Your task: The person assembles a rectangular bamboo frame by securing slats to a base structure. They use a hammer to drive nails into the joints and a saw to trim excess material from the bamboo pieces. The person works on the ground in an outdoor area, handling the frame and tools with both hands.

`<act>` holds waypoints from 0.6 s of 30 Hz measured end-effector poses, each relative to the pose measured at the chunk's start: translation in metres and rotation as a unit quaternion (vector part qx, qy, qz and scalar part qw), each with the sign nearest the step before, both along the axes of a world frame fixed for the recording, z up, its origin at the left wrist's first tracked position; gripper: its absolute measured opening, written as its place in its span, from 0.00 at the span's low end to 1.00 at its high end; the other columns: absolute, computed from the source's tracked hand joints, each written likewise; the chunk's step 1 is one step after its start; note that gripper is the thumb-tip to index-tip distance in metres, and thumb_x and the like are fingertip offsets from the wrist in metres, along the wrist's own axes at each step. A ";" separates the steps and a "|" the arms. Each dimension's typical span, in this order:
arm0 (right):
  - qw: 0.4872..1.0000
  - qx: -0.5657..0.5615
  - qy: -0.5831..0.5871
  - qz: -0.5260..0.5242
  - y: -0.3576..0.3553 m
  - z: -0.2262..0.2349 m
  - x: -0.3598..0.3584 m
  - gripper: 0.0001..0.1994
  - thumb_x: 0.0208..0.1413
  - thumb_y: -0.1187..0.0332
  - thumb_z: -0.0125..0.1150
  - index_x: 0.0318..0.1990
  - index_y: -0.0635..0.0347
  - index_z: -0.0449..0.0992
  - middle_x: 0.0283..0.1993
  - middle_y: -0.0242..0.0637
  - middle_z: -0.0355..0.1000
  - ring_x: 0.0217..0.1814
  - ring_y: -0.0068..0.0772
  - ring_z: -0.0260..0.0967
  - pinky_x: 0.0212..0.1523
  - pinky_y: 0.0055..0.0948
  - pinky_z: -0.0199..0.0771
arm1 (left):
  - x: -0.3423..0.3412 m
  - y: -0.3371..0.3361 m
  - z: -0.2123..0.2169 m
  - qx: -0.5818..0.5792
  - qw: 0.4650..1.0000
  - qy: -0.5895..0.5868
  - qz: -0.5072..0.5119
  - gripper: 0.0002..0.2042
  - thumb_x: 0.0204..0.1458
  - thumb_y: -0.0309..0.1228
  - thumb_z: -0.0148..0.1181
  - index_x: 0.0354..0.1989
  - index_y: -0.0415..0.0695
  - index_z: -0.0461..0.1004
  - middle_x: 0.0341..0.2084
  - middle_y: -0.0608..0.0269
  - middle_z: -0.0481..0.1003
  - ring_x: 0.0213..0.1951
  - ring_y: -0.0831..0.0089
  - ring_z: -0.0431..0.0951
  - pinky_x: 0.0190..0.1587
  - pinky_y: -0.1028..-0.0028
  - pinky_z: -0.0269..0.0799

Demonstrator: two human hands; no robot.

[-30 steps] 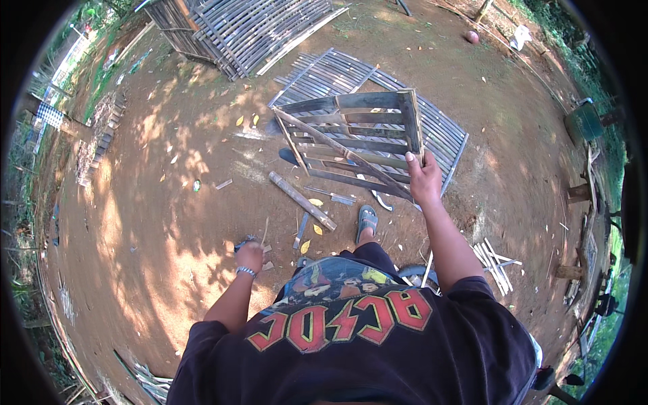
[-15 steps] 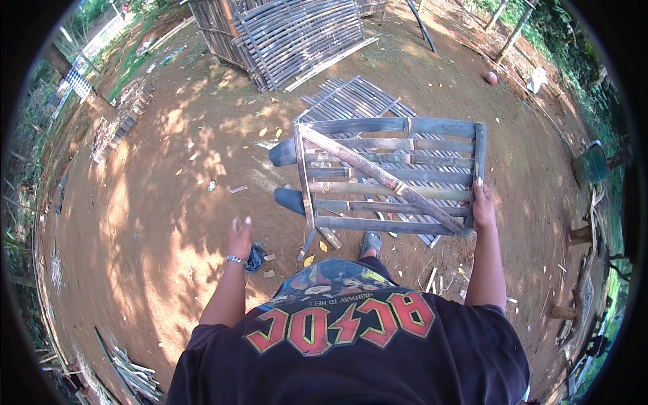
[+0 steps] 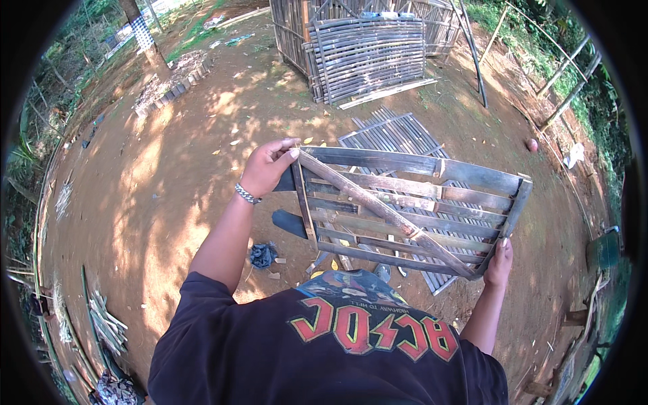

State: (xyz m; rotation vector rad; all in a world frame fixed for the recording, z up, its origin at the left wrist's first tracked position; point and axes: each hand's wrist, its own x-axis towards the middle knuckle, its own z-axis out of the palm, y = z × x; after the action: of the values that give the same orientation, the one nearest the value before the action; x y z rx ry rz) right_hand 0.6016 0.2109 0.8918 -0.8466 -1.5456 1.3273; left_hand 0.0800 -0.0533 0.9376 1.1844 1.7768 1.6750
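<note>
On my feed I have the slatted bamboo panel (image 3: 405, 227) raised in both hands, just right of the frame's centre. Its diagonal brace (image 3: 368, 199) runs from the upper-left corner down to the lower-right one. The left hand (image 3: 266, 167) pinches the upper-left corner, thumb over the top and the other fingers partly hidden; a bracelet (image 3: 248, 194) circles that wrist. The right hand (image 3: 499, 262) has its grip closed around the lower-right corner, thumb on the end piece. Past the panel, and partly covered by it, I see a slatted mat (image 3: 405, 128) lying on the ground. A crumpled dark-blue bundle (image 3: 262, 255) sits below the left forearm, pale sticks (image 3: 108, 324) lie at the lower left, and a green container (image 3: 603, 250) stands at the right edge.
</note>
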 end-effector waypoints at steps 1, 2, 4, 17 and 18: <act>1.000 0.015 0.000 0.009 0.001 0.003 0.001 0.23 0.67 0.48 0.52 0.49 0.62 0.69 0.37 0.35 0.72 0.31 0.25 0.72 0.31 0.24 0.75 | -0.001 -0.001 0.003 -0.006 1.000 0.005 0.005 0.17 0.60 0.29 0.61 0.54 0.32 0.75 0.49 0.59 0.79 0.49 0.75 0.77 0.54 0.76 0.71; 1.000 0.016 -0.009 0.007 0.002 0.004 0.003 0.25 0.66 0.45 0.51 0.50 0.62 0.70 0.37 0.34 0.72 0.31 0.23 0.72 0.32 0.24 0.74 | -0.002 -0.002 0.005 -0.011 1.000 0.011 0.008 0.15 0.60 0.29 0.61 0.52 0.33 0.77 0.48 0.59 0.80 0.48 0.75 0.77 0.53 0.76 0.71; 0.999 0.029 -0.013 0.010 0.004 0.008 0.000 0.25 0.66 0.45 0.52 0.51 0.62 0.70 0.37 0.33 0.72 0.32 0.22 0.71 0.32 0.24 0.74 | -0.003 -0.006 0.010 -0.020 0.999 0.034 0.022 0.13 0.59 0.30 0.62 0.48 0.35 0.80 0.44 0.60 0.81 0.45 0.76 0.78 0.50 0.76 0.71; 0.981 0.185 -0.034 0.048 -0.003 0.066 -0.024 0.27 0.62 0.47 0.60 0.49 0.67 0.73 0.44 0.34 0.74 0.47 0.25 0.68 0.50 0.28 0.67 | 0.005 -0.024 0.019 -0.099 0.959 0.200 0.174 0.08 0.54 0.30 0.65 0.29 0.37 0.79 0.24 0.62 0.78 0.27 0.75 0.74 0.35 0.73 0.70; 0.979 0.191 -0.047 0.045 -0.008 0.071 -0.028 0.27 0.62 0.47 0.60 0.49 0.68 0.73 0.45 0.34 0.74 0.47 0.25 0.68 0.50 0.28 0.66 | 0.004 -0.027 0.017 -0.115 0.948 0.239 0.179 0.08 0.53 0.30 0.65 0.29 0.36 0.78 0.24 0.60 0.77 0.27 0.74 0.75 0.35 0.72 0.70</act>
State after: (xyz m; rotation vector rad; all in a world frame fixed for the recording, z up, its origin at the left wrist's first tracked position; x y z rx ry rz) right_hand 0.5734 0.2030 0.9624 -0.6073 -1.8554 1.0142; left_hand 0.0837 -0.0798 0.9544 1.2944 2.5379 1.3725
